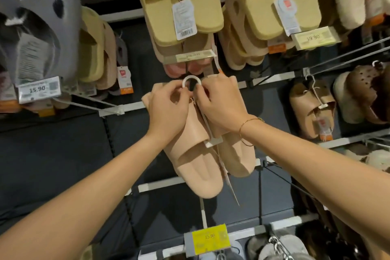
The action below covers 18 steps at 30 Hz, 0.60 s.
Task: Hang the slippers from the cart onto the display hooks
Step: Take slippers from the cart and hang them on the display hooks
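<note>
Hanging a peach slipper pair (196,148), not yet hooked.
Left hand (166,110) and right hand (221,105) both pinch its white hanger loop (191,79) at 12 o'clock; cart unseen.

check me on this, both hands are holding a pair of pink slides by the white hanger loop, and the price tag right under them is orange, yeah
Not quite: the price tag below the pair is yellow, not orange, as the head view shows. The rest holds: the left hand and the right hand both hold the pink slides up at the white hanger loop.
</note>
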Tool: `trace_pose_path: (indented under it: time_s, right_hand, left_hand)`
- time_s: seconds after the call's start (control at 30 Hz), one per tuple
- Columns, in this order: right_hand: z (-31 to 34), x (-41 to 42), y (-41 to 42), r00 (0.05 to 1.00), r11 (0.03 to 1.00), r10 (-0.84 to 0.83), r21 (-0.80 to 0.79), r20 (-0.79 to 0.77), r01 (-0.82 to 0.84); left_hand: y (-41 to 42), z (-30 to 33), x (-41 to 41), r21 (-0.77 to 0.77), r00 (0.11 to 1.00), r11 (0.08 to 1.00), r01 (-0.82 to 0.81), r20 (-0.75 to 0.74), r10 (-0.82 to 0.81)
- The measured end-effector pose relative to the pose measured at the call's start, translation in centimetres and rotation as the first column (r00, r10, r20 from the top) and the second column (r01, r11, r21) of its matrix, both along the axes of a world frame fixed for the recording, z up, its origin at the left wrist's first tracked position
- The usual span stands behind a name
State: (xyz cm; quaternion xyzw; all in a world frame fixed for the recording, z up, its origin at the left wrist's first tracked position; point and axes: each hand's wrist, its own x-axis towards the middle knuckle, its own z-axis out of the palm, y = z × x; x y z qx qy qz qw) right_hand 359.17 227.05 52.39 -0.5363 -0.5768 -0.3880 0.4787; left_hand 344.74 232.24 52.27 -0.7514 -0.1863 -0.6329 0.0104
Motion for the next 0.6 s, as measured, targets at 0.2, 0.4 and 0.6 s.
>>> trace_pose_path:
  time_s: [0.2, 0.4, 0.6]
  right_hand:
    - [1.5, 1.4, 1.6, 0.998, 1.0, 0.008, 0.01, -0.067, -0.007]
    - [2.8, 0.7, 2.5, 0.996, 0.991, -0.088, -0.099, -0.007, 0.087]
    - [1.9, 0.0, 4.4, 0.979, 0.933, -0.081, -0.36, -0.189, 0.007]
  left_hand:
    - [0.8, 1.6, 1.9, -0.005, 0.995, 0.995, -0.096, 0.011, 0.096]
    - [2.1, 1.4, 1.8, -0.058, 0.982, 0.982, -0.182, 0.046, 0.185]
    - [4.6, 1.2, 1.9, -0.188, 0.954, 0.938, -0.291, -0.122, 0.272]
